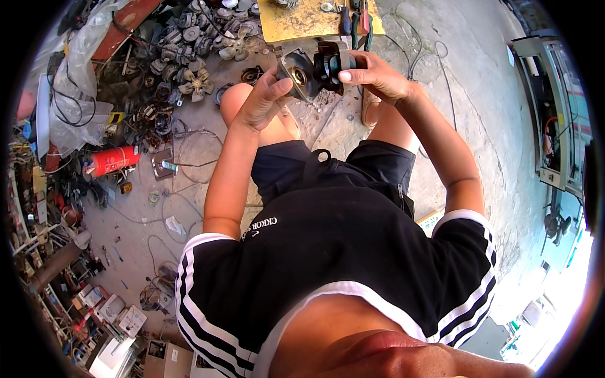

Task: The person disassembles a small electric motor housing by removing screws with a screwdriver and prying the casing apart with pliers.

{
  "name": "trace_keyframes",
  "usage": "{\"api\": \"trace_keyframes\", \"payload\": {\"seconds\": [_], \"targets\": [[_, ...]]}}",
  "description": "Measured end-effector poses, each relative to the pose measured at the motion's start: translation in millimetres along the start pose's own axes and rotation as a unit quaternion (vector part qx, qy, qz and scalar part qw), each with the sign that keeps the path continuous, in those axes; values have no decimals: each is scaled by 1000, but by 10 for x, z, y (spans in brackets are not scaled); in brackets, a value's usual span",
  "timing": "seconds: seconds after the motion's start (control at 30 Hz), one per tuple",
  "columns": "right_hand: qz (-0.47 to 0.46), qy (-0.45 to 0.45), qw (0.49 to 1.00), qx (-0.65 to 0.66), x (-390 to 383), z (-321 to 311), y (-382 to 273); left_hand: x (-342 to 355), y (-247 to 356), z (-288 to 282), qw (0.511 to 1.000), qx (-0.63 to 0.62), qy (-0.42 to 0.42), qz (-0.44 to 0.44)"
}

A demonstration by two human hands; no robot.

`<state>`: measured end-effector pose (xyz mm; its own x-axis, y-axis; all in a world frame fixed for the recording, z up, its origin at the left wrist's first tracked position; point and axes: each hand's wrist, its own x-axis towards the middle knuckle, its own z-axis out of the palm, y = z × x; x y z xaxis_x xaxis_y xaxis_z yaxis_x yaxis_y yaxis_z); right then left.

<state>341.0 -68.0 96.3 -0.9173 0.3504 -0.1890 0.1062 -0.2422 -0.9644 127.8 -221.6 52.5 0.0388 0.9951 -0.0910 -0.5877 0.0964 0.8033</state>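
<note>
My left hand is closed around the edge of a grey, squarish metal motor housing. Its open face is turned to the right and shows a round, brass-coloured centre. My right hand grips a dark, round motor stator with a grey metal band, thumb across its near side. Both parts are held up in front of my knees, side by side and very close; whether they touch I cannot tell. The right fingers are partly hidden behind the stator.
Just beyond my hands lies a yellow board with a screwdriver and pliers. Several old motor parts are heaped at the far left. A red cylinder and loose cables lie on the concrete floor.
</note>
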Motion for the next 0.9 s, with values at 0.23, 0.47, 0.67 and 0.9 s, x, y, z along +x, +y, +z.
{"api": "trace_keyframes", "payload": {"seconds": [0.23, 0.47, 0.67, 0.9], "targets": [[-12, -24, 993, 114, -40, -72, 164, 30, -199, -166, 994, -106, -27, 7], [-8, -18, 956, 293, -2, -122, 337, 165, -370, -116, 973, -225, -47, 22], [36, 12, 960, 277, 111, -305, 526, 225, -358, -161, 986, -166, 0, -2], [108, 14, 974, 201, 196, -545, 665, 453, -221, -113, 992, 99, 83, 6]]}}
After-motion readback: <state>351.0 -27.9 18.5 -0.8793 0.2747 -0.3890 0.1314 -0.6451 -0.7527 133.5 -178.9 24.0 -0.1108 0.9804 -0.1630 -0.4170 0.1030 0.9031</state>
